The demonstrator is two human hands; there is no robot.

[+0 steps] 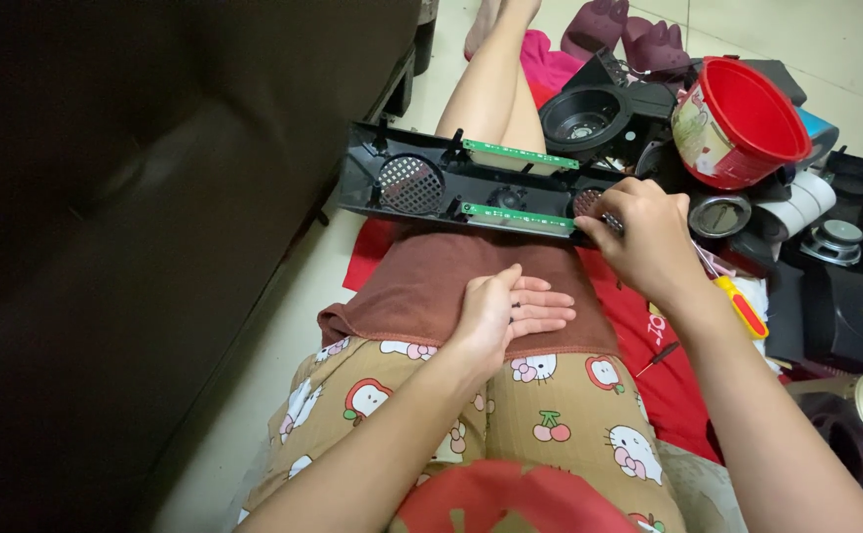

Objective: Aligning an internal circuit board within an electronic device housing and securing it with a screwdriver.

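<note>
Left of frame, dark sofa (135,197) fills most of view. Across person's knees lies long black panel (451,188) w/ round grilles & two green boards (520,153). Brown cloth (431,286) on lap under it. Red tub (742,123) sits on pile of black speaker parts at right. Right hand (648,237) curled on panel's right end, fingers pinching near grille. Left hand (505,311) flat & relaxed on cloth, holding nothing. Yellow-red screwdriver (742,306) just beside right wrist.
</note>
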